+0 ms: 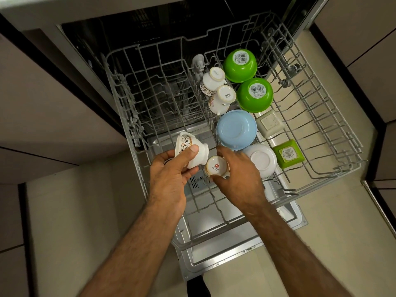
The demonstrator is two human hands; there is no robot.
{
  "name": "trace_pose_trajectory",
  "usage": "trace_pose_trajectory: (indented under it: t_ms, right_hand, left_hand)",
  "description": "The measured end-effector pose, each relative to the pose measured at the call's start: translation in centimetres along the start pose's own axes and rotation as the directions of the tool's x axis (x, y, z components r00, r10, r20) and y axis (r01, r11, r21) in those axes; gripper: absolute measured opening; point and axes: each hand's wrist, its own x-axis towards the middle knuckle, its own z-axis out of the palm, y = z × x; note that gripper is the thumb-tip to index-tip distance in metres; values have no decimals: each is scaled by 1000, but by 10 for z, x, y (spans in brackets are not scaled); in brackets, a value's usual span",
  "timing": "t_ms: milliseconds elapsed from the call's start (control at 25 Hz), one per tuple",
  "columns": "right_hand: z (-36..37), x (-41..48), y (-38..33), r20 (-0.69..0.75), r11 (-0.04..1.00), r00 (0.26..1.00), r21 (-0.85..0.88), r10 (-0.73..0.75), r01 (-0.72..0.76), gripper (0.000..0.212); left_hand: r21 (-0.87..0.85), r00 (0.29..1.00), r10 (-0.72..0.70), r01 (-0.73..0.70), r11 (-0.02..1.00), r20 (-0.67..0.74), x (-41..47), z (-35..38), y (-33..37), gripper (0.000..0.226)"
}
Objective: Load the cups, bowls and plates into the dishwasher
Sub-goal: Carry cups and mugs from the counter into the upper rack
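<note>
Seat the small cup [215, 168], clamped in right hand [240, 171] fingers, mouth-down beside the blue bowl [235, 128], left hand [169, 180] fingers gripping the patterned cup [187, 147].

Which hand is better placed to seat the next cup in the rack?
The right hand. Its fingers grip the upturned cup at the rack, beside the white bowl; the left hand holds its floral cup on its side.
</note>
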Motion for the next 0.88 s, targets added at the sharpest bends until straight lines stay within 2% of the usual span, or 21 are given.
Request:
trace_pose_trajectory:
  t_ms: [160,360,520,600,720,800,880]
  right_hand:
    - [1,-2,0,-8,1000,1000,-5,-22,22,73]
    - [-2,-6,2,28,995,1000,101,-14,11,72]
    - [-8,-7,-4,-6,969,1000,245,-18,19,69]
    - [-14,-6,-9,37,896,999,443,-8,-10,76]
    - [-21,-2,-15,84,631,995,775,-62,-26,81]
    - [-22,5,-15,59,543,997,839,-48,-23,78]
    - [-26,14,-15,50,533,998,846,-24,-29,79]
  left_hand:
    - [14,1000,-10,11,1000,-4,-1,0,-3,53]
    - [49,1000,-25,25,998,0,-2,-1,-3,72]
    - [116,999,-53,54,992,-7,-1,-1,-8,58]
    - [126,997,-80,80,989,1,-2,0,-9,48]
    - [124,994,-103,99,987,28,-3,4,-8,39]
    - [129,993,-109,102,986,44,-4,7,-6,37]
    - [124,991,-121,113,986,58,-3,10,-3,39]
